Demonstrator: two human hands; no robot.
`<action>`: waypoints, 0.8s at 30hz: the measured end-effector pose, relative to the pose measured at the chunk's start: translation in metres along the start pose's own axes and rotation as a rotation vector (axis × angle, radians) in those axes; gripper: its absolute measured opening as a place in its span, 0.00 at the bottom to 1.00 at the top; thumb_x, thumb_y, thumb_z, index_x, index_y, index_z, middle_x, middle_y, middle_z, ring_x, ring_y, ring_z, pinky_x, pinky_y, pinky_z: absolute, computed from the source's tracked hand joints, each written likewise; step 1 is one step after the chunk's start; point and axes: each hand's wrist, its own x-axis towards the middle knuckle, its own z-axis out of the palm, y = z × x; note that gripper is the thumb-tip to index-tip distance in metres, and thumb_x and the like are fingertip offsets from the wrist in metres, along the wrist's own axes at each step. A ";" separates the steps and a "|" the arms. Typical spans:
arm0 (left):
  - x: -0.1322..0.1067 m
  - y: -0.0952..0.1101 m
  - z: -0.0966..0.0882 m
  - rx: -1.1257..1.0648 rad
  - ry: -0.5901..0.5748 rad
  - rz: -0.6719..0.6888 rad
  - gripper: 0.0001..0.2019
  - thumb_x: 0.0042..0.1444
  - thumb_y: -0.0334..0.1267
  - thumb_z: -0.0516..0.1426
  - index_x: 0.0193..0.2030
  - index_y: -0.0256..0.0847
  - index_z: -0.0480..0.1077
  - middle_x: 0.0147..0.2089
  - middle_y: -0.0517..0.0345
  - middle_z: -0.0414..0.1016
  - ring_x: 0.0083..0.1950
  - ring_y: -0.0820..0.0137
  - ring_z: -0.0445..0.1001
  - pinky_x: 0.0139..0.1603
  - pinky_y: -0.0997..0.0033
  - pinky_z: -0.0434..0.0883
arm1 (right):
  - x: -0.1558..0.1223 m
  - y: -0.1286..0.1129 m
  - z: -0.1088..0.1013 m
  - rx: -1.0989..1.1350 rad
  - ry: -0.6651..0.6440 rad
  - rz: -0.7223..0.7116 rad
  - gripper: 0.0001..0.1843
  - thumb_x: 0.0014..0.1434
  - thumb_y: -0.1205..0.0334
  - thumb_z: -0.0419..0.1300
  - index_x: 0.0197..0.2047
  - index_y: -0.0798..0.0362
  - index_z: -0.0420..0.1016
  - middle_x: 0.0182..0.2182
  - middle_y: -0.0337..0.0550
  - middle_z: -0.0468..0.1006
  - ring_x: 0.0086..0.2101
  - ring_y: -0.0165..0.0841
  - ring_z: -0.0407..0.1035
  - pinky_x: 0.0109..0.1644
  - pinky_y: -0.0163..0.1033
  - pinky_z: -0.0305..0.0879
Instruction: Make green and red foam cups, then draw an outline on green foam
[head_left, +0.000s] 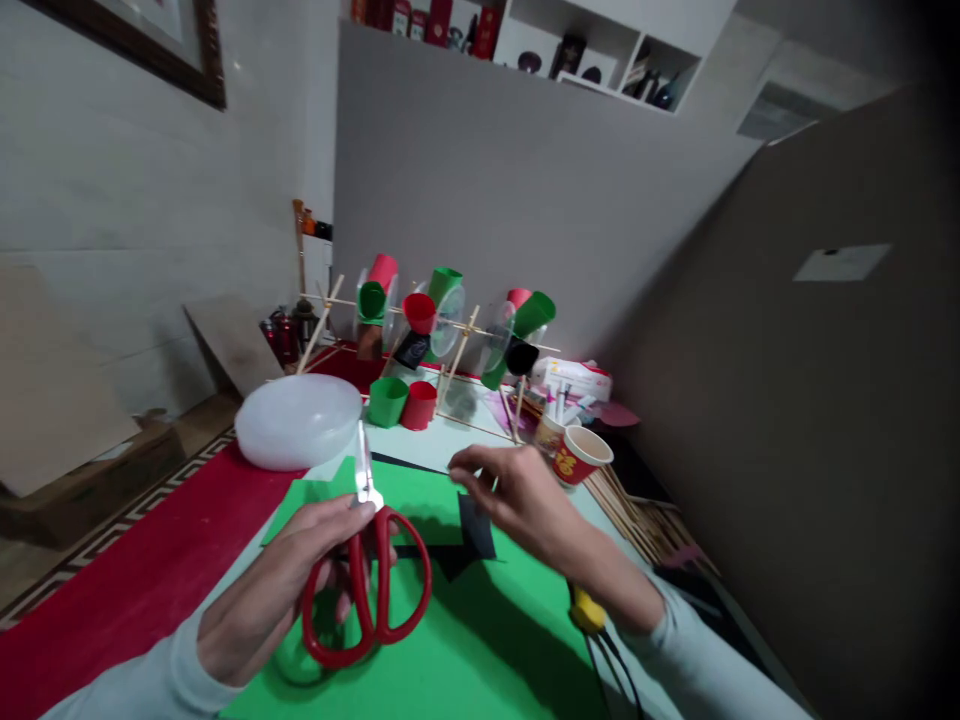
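My left hand [300, 570] grips red-handled scissors [382, 570] near the pivot, blades pointing away and closed together. Under it lies green paper [420, 630], with a smaller green sheet [420, 490] on top. A black paper piece [474, 525] sticks out beneath my right hand [517, 490], and dark strips show along the green sheet's edges. The right fingers are curled and pinched together near the sheet's far right corner; whatever they hold is too small or hidden. Beyond the sheets stand a green cup [388, 402] and a red cup [418, 406].
A wooden-stick frame [457, 355] carries red, green and black cups on clear discs. On the left is a translucent white round object [298, 420]. To the right are a red paper cup [581, 455], pens [561, 400], wooden sticks [630, 515] and a yellow tool [587, 610] with a cord.
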 end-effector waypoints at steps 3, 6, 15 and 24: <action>0.000 -0.008 -0.003 0.014 -0.049 -0.058 0.19 0.48 0.54 0.70 0.34 0.41 0.75 0.27 0.62 0.74 0.23 0.72 0.68 0.20 0.75 0.72 | -0.044 -0.024 0.010 0.052 -0.034 0.018 0.15 0.70 0.51 0.55 0.49 0.52 0.78 0.34 0.43 0.83 0.31 0.32 0.75 0.35 0.33 0.63; 0.002 -0.017 -0.002 0.012 -0.094 -0.131 0.18 0.44 0.51 0.73 0.32 0.40 0.76 0.24 0.61 0.72 0.23 0.70 0.71 0.20 0.73 0.74 | -0.069 -0.038 0.019 0.117 -0.076 0.043 0.21 0.68 0.47 0.56 0.55 0.52 0.73 0.33 0.44 0.82 0.32 0.36 0.75 0.34 0.35 0.61; -0.005 -0.018 0.043 0.118 -0.145 -0.117 0.21 0.41 0.55 0.72 0.34 0.40 0.79 0.27 0.58 0.76 0.24 0.67 0.73 0.25 0.69 0.77 | -0.090 -0.024 0.020 0.449 -0.055 0.131 0.12 0.68 0.58 0.54 0.49 0.52 0.75 0.25 0.36 0.74 0.25 0.30 0.65 0.30 0.33 0.57; -0.010 -0.011 0.048 0.430 -0.236 0.001 0.19 0.65 0.51 0.54 0.37 0.39 0.79 0.32 0.51 0.80 0.25 0.69 0.74 0.27 0.72 0.73 | -0.105 0.025 0.009 0.702 0.282 0.351 0.13 0.69 0.54 0.53 0.44 0.51 0.74 0.21 0.33 0.68 0.19 0.28 0.61 0.22 0.33 0.57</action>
